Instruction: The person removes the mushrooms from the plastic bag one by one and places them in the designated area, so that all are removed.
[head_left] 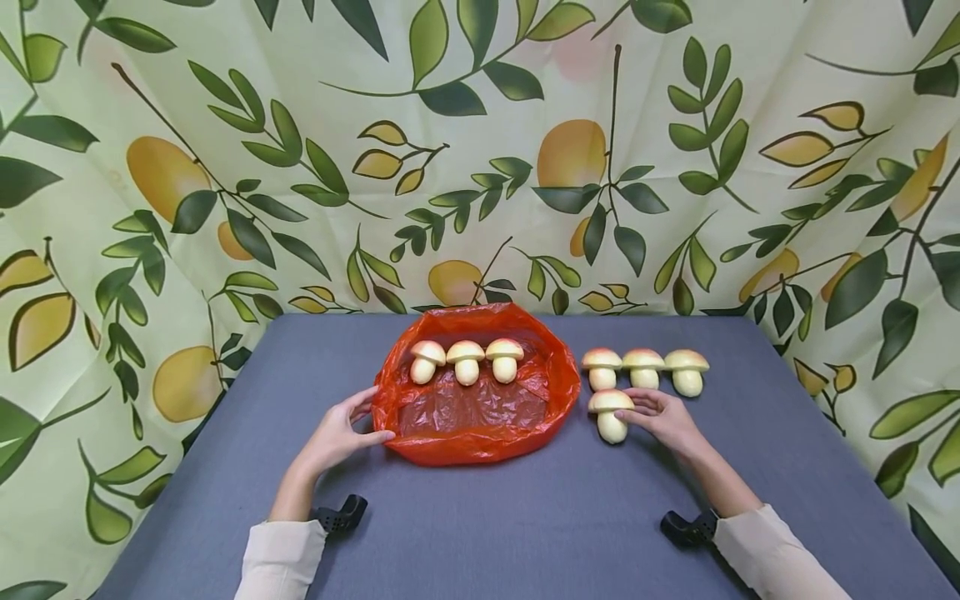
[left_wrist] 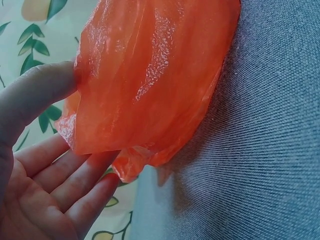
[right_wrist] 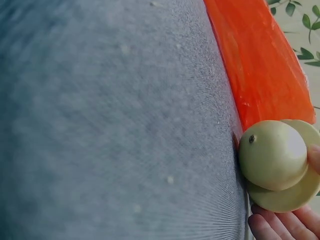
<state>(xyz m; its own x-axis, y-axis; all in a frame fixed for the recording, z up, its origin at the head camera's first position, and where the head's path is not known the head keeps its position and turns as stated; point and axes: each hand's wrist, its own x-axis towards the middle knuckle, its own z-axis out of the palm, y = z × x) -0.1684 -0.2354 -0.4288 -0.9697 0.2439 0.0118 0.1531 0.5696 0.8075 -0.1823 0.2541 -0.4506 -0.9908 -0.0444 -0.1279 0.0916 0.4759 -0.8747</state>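
In the head view an orange-red plastic bag [head_left: 480, 447] lies with its mouth spread wide, and three toy mushrooms [head_left: 466, 372] stand in a row inside it. My left hand [head_left: 341, 429] touches the bag's left side, thumb and fingers apart and fairly straight. The left wrist view shows the thumb at the bag's edge and fingertips partly behind the plastic. My right hand [head_left: 667, 421] pinches a mushroom [head_left: 612, 427] with pale stem and reddish-cream cap, just right of the bag. In the right wrist view the rounded stem end [right_wrist: 272, 155] of that mushroom faces the camera, close over the table.
Three more mushrooms [head_left: 643, 379] stand in a row behind the held one, right of the bag. A grey-blue cloth [head_left: 525, 533] covers the table. Behind it hangs a leaf-and-fruit patterned curtain [head_left: 495, 125]. Black camera mounts sit at both wrists.
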